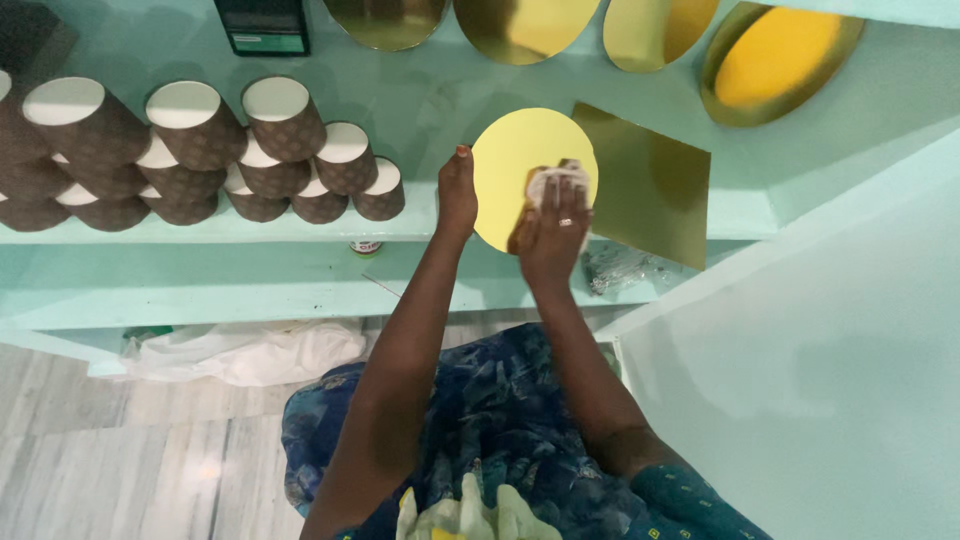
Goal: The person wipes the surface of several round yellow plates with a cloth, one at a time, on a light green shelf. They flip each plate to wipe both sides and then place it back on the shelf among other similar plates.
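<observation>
your left hand reaches up at centre frame, fingers closed on the left edge of the round gold disc. your right hand presses a crumpled white cloth flat against the disc's lower right. a square gold board lies just right; brown paper cups are stacked at upper left, with a dark green-labelled box at the top.

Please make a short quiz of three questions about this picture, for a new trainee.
1. True or false: the right hand presses a white cloth on the round yellow board.
2. Where does the left hand touch that board? A) its left edge B) its top
3. What shape is the gold board just right of it?

Key: 1 true; 2 A; 3 square.
</observation>
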